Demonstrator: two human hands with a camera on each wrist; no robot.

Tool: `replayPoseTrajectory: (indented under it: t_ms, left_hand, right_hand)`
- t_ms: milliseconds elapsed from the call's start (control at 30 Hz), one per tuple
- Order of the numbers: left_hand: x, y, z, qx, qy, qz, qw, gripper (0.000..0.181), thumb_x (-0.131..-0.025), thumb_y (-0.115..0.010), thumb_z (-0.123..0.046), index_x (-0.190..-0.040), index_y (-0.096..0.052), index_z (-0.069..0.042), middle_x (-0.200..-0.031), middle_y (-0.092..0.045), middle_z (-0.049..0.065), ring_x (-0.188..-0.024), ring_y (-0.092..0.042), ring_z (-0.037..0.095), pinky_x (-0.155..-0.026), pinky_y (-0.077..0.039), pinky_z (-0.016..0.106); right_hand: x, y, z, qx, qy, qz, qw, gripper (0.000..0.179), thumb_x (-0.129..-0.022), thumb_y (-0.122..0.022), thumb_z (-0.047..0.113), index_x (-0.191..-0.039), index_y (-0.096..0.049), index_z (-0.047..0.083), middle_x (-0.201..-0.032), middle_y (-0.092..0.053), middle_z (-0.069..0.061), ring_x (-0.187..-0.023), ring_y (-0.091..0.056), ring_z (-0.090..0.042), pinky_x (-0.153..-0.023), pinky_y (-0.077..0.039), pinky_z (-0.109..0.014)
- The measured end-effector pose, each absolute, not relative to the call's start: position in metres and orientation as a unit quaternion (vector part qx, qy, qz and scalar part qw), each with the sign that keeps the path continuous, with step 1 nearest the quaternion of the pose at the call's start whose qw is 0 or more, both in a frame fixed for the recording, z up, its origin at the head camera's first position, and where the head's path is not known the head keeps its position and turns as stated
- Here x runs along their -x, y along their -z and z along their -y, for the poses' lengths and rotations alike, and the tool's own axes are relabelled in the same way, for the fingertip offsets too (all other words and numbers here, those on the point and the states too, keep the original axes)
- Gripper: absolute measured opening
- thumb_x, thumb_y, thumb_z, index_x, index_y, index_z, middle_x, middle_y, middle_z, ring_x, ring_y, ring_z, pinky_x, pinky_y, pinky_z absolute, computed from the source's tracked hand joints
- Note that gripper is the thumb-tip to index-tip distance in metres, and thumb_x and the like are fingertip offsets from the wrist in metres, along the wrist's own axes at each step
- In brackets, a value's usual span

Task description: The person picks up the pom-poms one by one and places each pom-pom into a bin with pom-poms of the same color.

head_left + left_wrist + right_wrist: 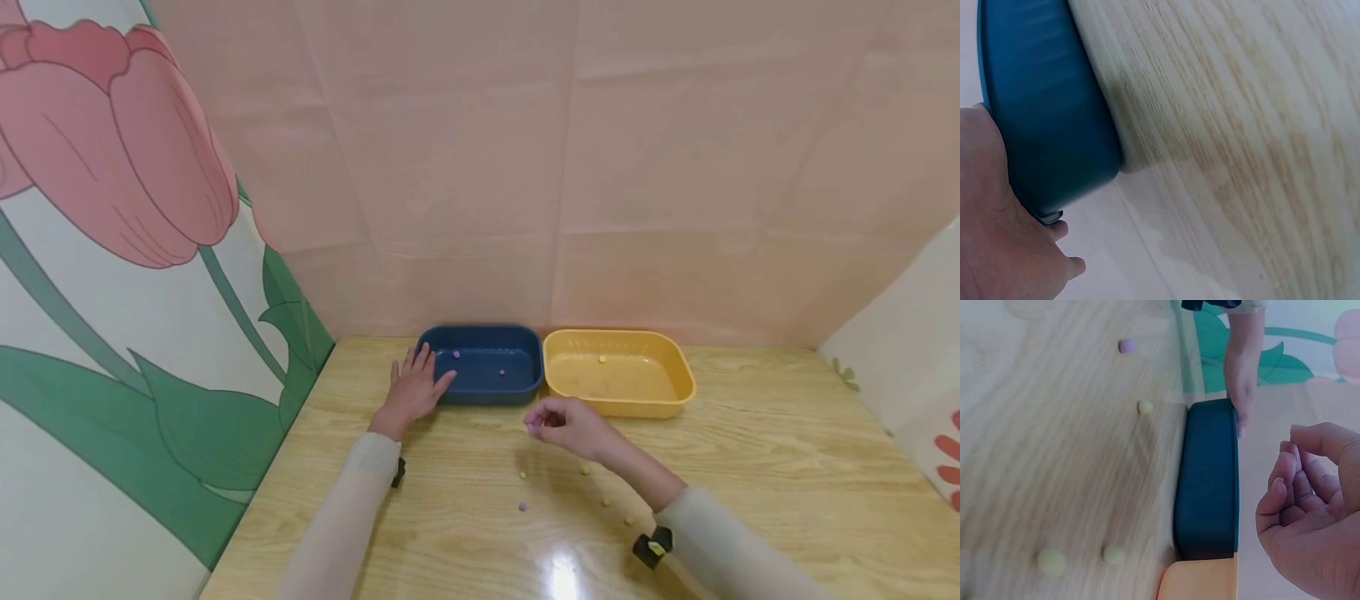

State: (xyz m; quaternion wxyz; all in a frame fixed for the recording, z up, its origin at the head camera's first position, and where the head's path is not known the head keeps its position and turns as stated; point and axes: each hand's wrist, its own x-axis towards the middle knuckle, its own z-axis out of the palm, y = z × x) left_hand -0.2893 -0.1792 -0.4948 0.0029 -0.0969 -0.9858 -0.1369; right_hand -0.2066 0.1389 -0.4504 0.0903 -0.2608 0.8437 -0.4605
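Observation:
At the back of the table stands a blue tray (487, 398) holding a small purple ball (456, 355) and another small purplish ball (502, 372). My left hand (414, 390) rests on its left rim, fingers spread; the left wrist view shows the hand (1004, 219) against the tray's edge. My right hand (572, 427) pinches a small purple ball (532, 427) between thumb and fingertips, in front of where the two trays meet. In the right wrist view, that ball is hidden in the hand (1316, 487). A yellow tray (637, 408) with one yellow ball (602, 359) adjoins the blue one.
On the wooden table (450, 550) lie a purple ball (522, 507) and several yellow balls, one left of the right forearm (522, 475) and others nearer it. A pink cloth wall (480, 208) rises behind the trays, with a flower-printed panel (150, 333) at left.

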Motion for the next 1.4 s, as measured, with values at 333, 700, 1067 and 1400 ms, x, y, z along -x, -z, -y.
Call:
replayPoseTrajectory:
  t_ms: [333,700,1067,1400]
  left_hand:
    - [0.29,0.492,0.18,0.091,0.127,0.988,0.007,0.08,-0.106,-0.024,-0.062,-0.16,-0.025,-0.003,-0.17,-0.011,0.013,-0.156,-0.001,0.036,-0.12,-0.007,0.065]
    - [0.288,0.492,0.179,0.094,0.136,0.986,0.002,0.08,-0.106,-0.026,-0.061,-0.16,-0.025,-0.002,-0.17,-0.01,0.013,-0.156,0.0,0.036,-0.12,-0.004,0.065]
    - [0.289,0.495,0.179,0.095,0.143,0.985,0.0,0.082,-0.105,-0.024,-0.064,-0.161,-0.024,-0.003,-0.17,-0.009,0.013,-0.156,0.001,0.035,-0.121,-0.002,0.064]
    - [0.289,0.494,0.179,0.095,0.141,0.985,0.007,0.081,-0.106,-0.025,-0.063,-0.161,-0.024,-0.003,-0.169,-0.011,0.015,-0.156,-0.002,0.037,-0.12,-0.004,0.065]
  right_hand:
    - [0.23,0.448,-0.127,0.234,0.479,-0.841,0.092,0.009,-0.094,-0.072,0.013,-0.101,-0.073,0.007,-0.088,-0.065,-0.002,-0.078,-0.056,-0.017,-0.065,-0.048,-0.023]
    - [0.248,0.443,-0.121,0.194,0.474,-0.855,0.086,0.012,-0.096,-0.071,0.016,-0.105,-0.073,0.008,-0.093,-0.067,-0.003,-0.086,-0.06,-0.018,-0.077,-0.051,-0.03]
    - [0.266,0.44,-0.118,0.158,0.484,-0.856,0.091,0.013,-0.098,-0.069,0.017,-0.108,-0.073,0.01,-0.099,-0.068,-0.006,-0.088,-0.059,-0.02,-0.077,-0.052,-0.036]
    - [0.289,0.448,-0.117,0.118,0.507,-0.848,0.1,0.018,-0.098,-0.07,0.019,-0.112,-0.072,0.008,-0.105,-0.068,-0.007,-0.094,-0.06,-0.021,-0.086,-0.052,-0.039]
